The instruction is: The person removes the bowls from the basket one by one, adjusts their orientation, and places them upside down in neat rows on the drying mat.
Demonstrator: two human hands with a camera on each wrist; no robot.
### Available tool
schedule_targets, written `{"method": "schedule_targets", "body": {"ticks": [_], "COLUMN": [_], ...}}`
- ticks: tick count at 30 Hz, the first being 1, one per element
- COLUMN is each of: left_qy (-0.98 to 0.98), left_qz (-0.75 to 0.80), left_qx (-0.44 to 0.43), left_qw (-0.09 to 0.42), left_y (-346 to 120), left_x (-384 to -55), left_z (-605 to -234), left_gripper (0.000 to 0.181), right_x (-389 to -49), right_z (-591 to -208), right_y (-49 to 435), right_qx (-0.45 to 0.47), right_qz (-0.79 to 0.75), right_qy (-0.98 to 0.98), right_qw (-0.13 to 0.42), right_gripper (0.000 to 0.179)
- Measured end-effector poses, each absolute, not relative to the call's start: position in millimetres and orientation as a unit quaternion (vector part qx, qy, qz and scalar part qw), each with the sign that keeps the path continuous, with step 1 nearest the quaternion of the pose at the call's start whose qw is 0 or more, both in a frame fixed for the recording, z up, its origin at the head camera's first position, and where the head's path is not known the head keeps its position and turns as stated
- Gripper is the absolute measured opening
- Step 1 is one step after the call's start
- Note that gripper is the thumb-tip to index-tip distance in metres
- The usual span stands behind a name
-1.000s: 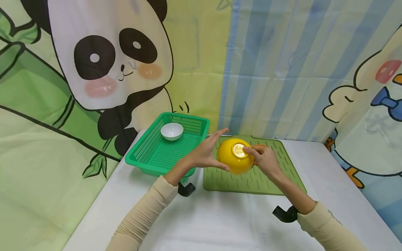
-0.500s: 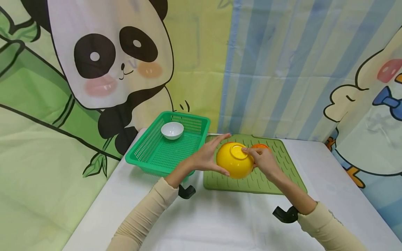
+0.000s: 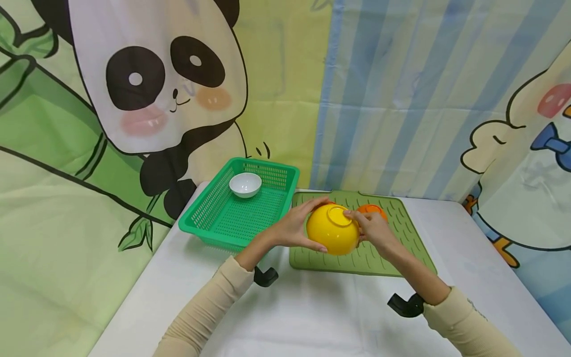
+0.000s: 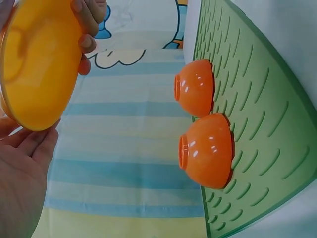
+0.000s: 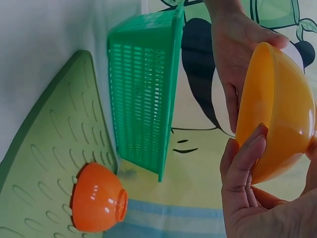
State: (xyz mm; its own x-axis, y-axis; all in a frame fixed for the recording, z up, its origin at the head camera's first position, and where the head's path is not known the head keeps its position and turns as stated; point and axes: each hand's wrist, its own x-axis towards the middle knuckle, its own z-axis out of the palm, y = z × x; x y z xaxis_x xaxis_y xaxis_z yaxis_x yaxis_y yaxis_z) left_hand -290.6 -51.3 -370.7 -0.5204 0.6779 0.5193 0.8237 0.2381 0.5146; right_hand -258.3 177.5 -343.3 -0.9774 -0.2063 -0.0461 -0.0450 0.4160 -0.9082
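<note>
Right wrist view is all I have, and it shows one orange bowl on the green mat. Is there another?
Observer: Yes. The left wrist view shows one orange bowl beside another, both upside down.
Operator: I see only the outside of the green basket. Anything inside?
Observer: A white bowl, right side up, in the head view.
Operator: The foot of the yellow bowl runs off my picture. Does anything touch it?
Observer: The thumb of the right hand does, in the head view.
</note>
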Motion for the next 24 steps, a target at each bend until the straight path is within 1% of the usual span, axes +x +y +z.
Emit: {"method": "schedule_targets", "body": {"ticks": [5, 10, 16, 24], "left_qy": [-0.786, -0.795, -0.804, -0.812], "left_qz": [-0.381, -0.378, -0.372, -0.371], "left_qx": [-0.477, -0.465, -0.453, -0.435], "left_qw": [0.098, 0.094, 0.1, 0.115], "left_y": [-51.3, -52.0, -51.6, -48.5], "left_x": [-289.8, -288.3, -287.6, -287.2], "left_z": [-372.1, -374.6, -378.7, -383.9], "left_gripper": [0.097, 0.095, 0.096, 0.098], "right_x": [-257.8, -256.3, -254.8, -253.7], "right_z": [-344.7, -345.0, -346.5, -352.6], "right_y": [178.6, 178.6, 178.4, 181.4], "right_qx": [-0.076, -0.072, -0.073, -0.115], "right_qz": [-0.536, -0.526, -0.506, -0.486], "right_qy": [0.837, 0.844, 0.857, 0.866], "right_qw": [0.082, 0.082, 0.06, 0.025], "right_gripper": [0.058, 0.058, 0.061, 0.058]}}
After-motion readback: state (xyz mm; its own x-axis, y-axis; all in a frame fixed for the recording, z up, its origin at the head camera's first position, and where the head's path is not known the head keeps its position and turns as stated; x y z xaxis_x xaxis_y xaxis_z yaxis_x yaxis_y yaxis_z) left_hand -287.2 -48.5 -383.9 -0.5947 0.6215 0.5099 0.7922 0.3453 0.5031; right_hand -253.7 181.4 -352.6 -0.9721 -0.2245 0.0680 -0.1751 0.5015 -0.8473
